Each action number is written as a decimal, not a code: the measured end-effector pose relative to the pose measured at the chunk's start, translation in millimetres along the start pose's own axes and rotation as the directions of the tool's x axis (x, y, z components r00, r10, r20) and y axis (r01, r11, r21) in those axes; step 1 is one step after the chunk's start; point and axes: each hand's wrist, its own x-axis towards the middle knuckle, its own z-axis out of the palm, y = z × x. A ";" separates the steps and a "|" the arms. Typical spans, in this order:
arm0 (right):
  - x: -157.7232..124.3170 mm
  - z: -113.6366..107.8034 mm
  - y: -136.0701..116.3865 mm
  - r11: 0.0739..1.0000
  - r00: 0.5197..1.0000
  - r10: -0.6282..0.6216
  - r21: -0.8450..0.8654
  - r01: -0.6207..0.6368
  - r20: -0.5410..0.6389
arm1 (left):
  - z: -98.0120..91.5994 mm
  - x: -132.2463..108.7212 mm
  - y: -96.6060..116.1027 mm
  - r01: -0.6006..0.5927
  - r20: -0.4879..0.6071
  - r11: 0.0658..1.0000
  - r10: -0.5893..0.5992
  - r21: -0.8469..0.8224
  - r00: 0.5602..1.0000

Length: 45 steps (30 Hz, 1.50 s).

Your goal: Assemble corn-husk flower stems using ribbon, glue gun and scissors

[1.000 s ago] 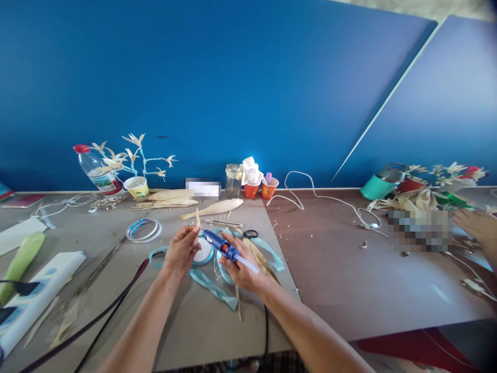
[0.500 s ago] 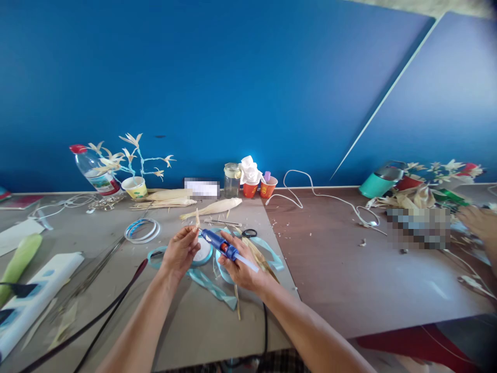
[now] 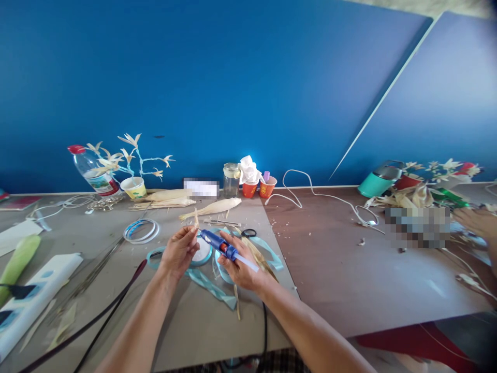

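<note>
My right hand [image 3: 243, 267] is wrapped round a blue hot glue gun [image 3: 219, 243], with a pale glue stick [image 3: 247, 262] poking out of its back end. The gun's nozzle points left and touches or nearly touches a small piece of dried corn husk [image 3: 196, 218]. My left hand [image 3: 180, 251] pinches that husk piece upright between thumb and fingers. Below the hands lie a spool of light blue ribbon [image 3: 202, 254] and a loose ribbon strip [image 3: 213, 290]. Black-handled scissors [image 3: 249, 233] lie just beyond the gun, partly hidden.
Husk flowers on blue stems stand in a paper cup [image 3: 134, 188] beside a plastic bottle [image 3: 97, 176]. A power strip [image 3: 39, 295] lies at left, ribbon rolls [image 3: 141, 231] nearer the middle. Dried husks [image 3: 213, 207], a glass jar [image 3: 232, 181] and red cups line the back. A co-worker's hand [image 3: 476, 228] is at far right.
My hands, the glue gun and the husk piece hold almost the same position. The view has shifted very slightly. At far right the co-worker's hand has moved a little.
</note>
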 end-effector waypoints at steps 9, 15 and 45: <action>1.6 -4.0 -0.3 0.999 0.999 0.047 -0.009 -0.047 -0.008 | 0.9 -2.3 0.1 0.035 0.005 0.998 -0.035 0.049 0.999; 2.9 -4.7 -1.8 0.993 0.993 0.110 0.028 -0.111 0.050 | -0.7 -0.7 1.0 0.035 0.018 0.999 -0.035 0.034 0.999; 10.9 -27.3 62.5 0.575 0.729 0.666 -0.511 -0.638 -0.161 | 5.6 -6.8 3.0 0.021 0.171 0.979 -0.057 0.203 0.984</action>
